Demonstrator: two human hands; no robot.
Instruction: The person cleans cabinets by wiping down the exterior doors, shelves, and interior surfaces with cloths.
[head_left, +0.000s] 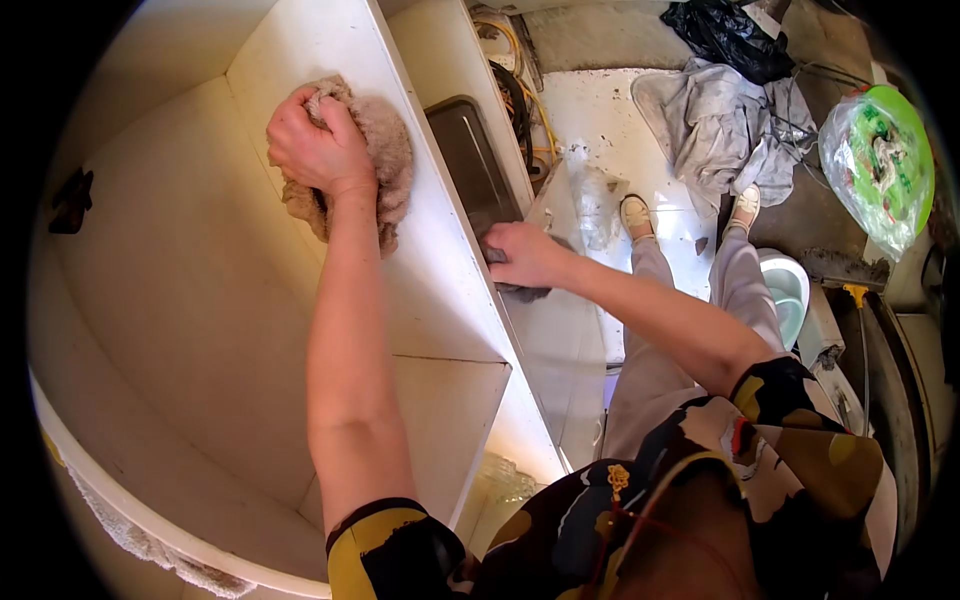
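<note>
My left hand is closed on a beige terry cloth, bunched and pressed against the white upright panel inside the cabinet. Part of the cloth hangs below the wrist. On the other side of that panel, my right hand is closed around a dark grey cloth, beside the panel's front edge. Its fingertips are partly hidden by the edge.
A dark tray leans in the neighbouring compartment, near coiled cables. On the floor lie a crumpled grey cloth and a black plastic bag. To the right are a green basin under clear plastic and a white bucket.
</note>
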